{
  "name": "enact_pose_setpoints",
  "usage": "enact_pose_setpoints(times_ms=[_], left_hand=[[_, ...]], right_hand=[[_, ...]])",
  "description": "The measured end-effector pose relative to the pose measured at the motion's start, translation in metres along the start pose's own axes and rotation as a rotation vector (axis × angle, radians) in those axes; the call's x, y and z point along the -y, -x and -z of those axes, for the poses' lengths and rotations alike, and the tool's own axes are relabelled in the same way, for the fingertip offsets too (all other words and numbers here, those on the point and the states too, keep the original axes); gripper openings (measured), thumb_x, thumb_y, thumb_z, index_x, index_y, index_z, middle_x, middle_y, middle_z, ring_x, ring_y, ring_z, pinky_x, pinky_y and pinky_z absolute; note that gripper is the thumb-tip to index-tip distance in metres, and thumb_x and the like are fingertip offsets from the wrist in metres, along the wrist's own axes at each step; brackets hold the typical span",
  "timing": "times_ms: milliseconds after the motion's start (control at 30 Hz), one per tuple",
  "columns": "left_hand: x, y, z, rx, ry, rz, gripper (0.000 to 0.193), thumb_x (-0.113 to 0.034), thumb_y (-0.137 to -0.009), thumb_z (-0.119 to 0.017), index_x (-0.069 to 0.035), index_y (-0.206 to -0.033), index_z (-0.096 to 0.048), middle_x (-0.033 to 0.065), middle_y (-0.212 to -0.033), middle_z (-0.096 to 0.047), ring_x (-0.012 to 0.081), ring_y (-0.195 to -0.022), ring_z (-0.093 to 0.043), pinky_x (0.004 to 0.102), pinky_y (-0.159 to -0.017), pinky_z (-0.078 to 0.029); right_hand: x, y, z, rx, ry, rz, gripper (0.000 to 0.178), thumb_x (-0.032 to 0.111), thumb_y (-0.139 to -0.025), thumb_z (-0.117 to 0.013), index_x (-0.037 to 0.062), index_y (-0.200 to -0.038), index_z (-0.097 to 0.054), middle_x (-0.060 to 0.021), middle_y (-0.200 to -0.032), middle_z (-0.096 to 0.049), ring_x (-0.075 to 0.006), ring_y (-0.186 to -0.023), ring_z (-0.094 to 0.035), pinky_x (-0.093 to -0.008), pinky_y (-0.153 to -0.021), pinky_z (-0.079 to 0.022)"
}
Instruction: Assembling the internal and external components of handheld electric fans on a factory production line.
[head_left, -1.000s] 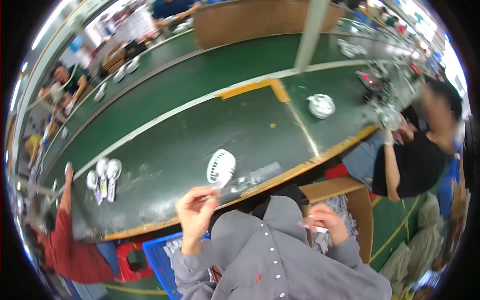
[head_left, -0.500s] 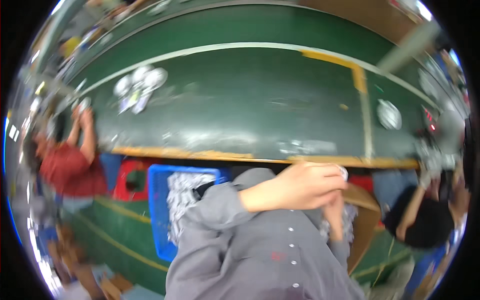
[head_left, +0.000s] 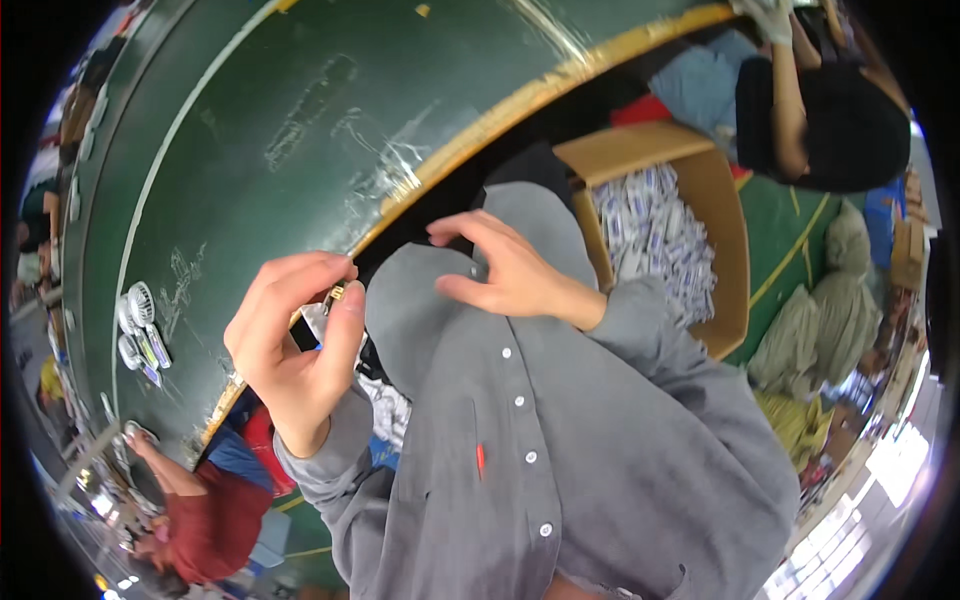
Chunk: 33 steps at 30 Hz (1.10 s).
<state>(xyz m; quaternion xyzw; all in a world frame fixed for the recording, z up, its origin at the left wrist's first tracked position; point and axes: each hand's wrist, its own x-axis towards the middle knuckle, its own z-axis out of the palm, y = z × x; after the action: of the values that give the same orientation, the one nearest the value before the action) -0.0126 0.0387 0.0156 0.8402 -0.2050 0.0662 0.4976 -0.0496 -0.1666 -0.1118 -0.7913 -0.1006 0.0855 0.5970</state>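
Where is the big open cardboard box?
The cardboard box is right of centre in the head view, just right of the person's right hand.

Small part (head_left: 337, 294): mostly covered by left hand (head_left: 293, 345); kind too small to tell. Tabletop (head_left: 265, 185): cut off by upper edge. Blue crate (head_left: 383, 453): largely hidden behind shirt (head_left: 500, 420). Carton (head_left: 735, 260): partly covered by right sleeve (head_left: 640, 318). Co-worker's glove (head_left: 772, 20): cut off above.

No txt legible; marks on held pc. (head_left: 338, 293) & pkts (head_left: 658, 235) too sml.
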Motion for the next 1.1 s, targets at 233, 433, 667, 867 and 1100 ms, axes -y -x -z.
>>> enact_pose_setpoints(times_ms=[233, 433, 667, 867, 1100], left_hand=[[-0.025, -0.002, -0.042, 0.143, 0.260, -0.056, 0.023, 0.011, -0.076, -0.065, 0.005, -0.098, -0.062, 0.0198, -0.094, -0.064, 0.0240, -0.083, -0.066, 0.0303, -0.075, -0.053], [-0.034, -0.002, -0.075, 0.025, 0.184, -0.180, 0.024, 0.002, -0.085, -0.058, 0.004, -0.109, -0.056, 0.0209, -0.098, -0.062, 0.0258, -0.083, -0.065, 0.0335, -0.066, -0.058], [-0.043, 0.024, -0.126, 0.331, 0.105, 0.116, 0.038, 0.005, -0.084, -0.059, 0.006, -0.123, -0.054, 0.0174, -0.111, -0.064, 0.0247, -0.098, -0.066, 0.0324, -0.082, -0.055], [-0.020, 0.049, -0.165, 0.817, -0.429, 0.075, 0.032, -0.009, -0.083, -0.071, 0.002, -0.112, -0.063, 0.0152, -0.103, -0.068, 0.0234, -0.095, -0.066, 0.0328, -0.084, -0.052], [0.046, 0.051, -0.135, 0.575, -0.660, 0.114, 0.029, -0.012, -0.085, -0.070, 0.003, -0.109, -0.066, 0.0152, -0.095, -0.070, 0.0233, -0.088, -0.068, 0.0330, -0.082, -0.052]], right_hand=[[0.018, 0.000, -0.015, -0.289, -0.051, 0.363, 0.060, 0.022, -0.071, -0.079, 0.0038, -0.122, -0.053, -0.0131, -0.119, -0.056, -0.0337, -0.113, -0.052, -0.0419, -0.094, -0.043], [0.004, 0.048, 0.008, -0.452, -0.131, 0.276, 0.033, 0.019, -0.074, -0.077, 0.0061, -0.099, -0.061, -0.0076, -0.095, -0.062, -0.0285, -0.093, -0.059, -0.0380, -0.080, -0.045], [-0.033, 0.158, 0.039, -0.499, -0.297, 0.062, 0.036, 0.034, -0.078, -0.075, 0.0049, -0.093, -0.061, -0.0131, -0.087, -0.063, -0.0299, -0.077, -0.064, -0.0394, -0.067, -0.049], [-0.127, 0.258, 0.065, -1.079, -0.494, -0.318, 0.028, 0.021, -0.085, -0.073, 0.0026, -0.104, -0.065, -0.0067, -0.092, -0.068, -0.0130, -0.081, -0.061, -0.0295, -0.072, -0.048], [-0.239, 0.337, 0.073, -1.401, -0.224, -0.703, 0.027, 0.022, -0.089, -0.068, 0.0011, -0.105, -0.064, -0.0048, -0.085, -0.064, -0.0112, -0.075, -0.055, -0.0279, -0.069, -0.045]])
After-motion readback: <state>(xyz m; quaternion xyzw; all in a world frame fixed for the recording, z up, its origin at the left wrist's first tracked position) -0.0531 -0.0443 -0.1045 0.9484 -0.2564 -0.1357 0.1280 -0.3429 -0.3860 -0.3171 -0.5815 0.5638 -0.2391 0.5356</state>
